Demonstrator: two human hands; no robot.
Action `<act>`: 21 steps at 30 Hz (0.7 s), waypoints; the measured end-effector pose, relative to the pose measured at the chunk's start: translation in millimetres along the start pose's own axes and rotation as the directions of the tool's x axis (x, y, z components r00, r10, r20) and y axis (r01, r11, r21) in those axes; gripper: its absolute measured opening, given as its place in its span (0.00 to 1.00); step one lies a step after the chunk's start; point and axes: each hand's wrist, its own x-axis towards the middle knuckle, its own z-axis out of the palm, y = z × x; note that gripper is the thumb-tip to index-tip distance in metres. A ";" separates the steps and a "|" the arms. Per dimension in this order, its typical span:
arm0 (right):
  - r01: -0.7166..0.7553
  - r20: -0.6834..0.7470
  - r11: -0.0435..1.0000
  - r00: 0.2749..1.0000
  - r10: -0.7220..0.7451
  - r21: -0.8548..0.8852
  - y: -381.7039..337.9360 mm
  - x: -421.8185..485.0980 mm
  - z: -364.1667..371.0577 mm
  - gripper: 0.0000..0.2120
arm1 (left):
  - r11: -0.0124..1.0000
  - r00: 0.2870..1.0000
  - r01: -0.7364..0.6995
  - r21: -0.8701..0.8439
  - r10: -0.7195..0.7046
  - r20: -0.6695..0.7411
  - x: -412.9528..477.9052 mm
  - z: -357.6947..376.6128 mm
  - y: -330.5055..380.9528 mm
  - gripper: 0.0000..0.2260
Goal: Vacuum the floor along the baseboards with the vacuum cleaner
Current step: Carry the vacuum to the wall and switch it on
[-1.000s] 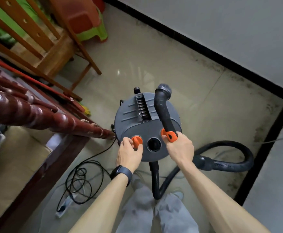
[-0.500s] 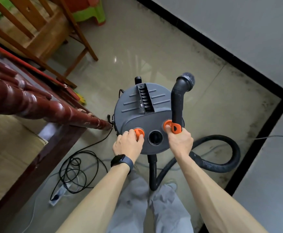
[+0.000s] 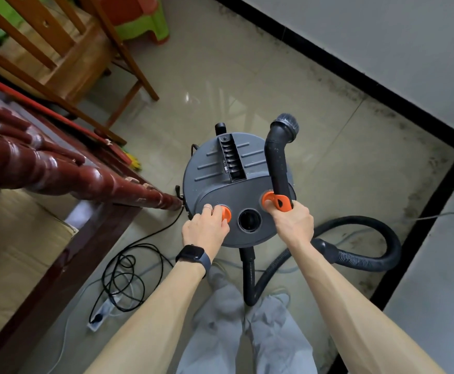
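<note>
A round grey canister vacuum cleaner (image 3: 220, 171) stands on the tiled floor in front of me. My left hand (image 3: 205, 230) grips an orange knob (image 3: 226, 214) on its lid. My right hand (image 3: 293, 224) holds the black hose handle (image 3: 277, 166) by its orange-trimmed grip, with the round brush nozzle (image 3: 287, 125) pointing up and away. The black ribbed hose (image 3: 366, 255) loops across the floor to my right and back to the canister's front. The black baseboard (image 3: 355, 76) runs along the white walls and turns a corner at the right.
A dark red carved wooden bench (image 3: 58, 174) stands close on the left. Wooden chairs (image 3: 66, 58) and a green and red plastic stool (image 3: 142, 20) are behind it. A coiled black power cord (image 3: 128, 276) and a power strip (image 3: 101, 314) lie on the floor by my legs.
The hose handle in my right hand has swung from leaning left to nearly upright, its nozzle shifting right. My left hand stays on the orange knob. The view shifted slightly.
</note>
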 end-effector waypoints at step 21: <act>-0.008 0.017 0.996 1.000 0.007 0.088 40.5 19.1 -6.0 0.14 | 0.998 1.000 0.014 0.063 -0.015 0.004 27.4 -10.4 -1.4 0.12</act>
